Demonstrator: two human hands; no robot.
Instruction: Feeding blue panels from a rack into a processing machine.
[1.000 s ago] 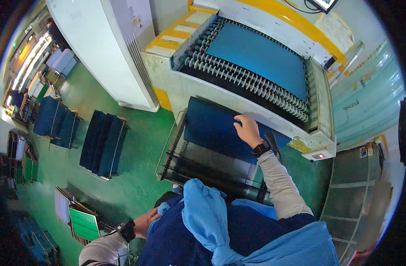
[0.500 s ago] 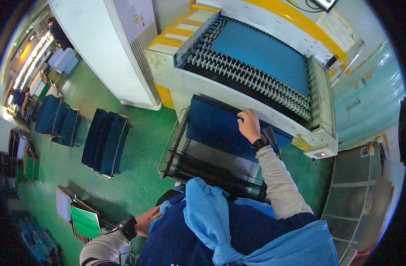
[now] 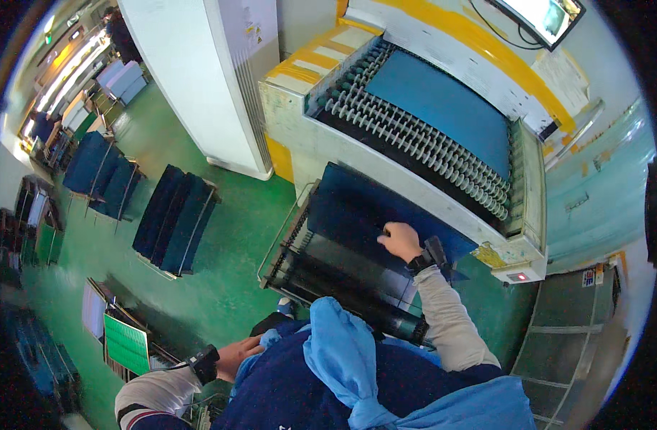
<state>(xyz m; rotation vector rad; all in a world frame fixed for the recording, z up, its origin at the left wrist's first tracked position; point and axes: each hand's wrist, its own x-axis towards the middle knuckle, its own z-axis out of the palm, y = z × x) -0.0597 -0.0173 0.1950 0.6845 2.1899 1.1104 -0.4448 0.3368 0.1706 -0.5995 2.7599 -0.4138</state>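
My right hand is in front of a dark blue panel, below its upper edge, with the fingers curled in. I see nothing in the fingers. The panel leans in a wire-sided rack with dark, toothed bars, just below the front of a roller machine. My left hand lies flat against the light blue cloth at my waist; its fingertips are partly hidden by the cloth. Both wrists carry black bands.
A blue panel lies on the machine's rollers. Racks of dark panels stand on the green floor to the left, with a green board nearer me. A white cabinet stands beside the machine; a grey mesh frame is at right.
My right hand has drawn back from the dark panel's upper edge toward me. My left hand keeps to my waist. The view has shifted a little.
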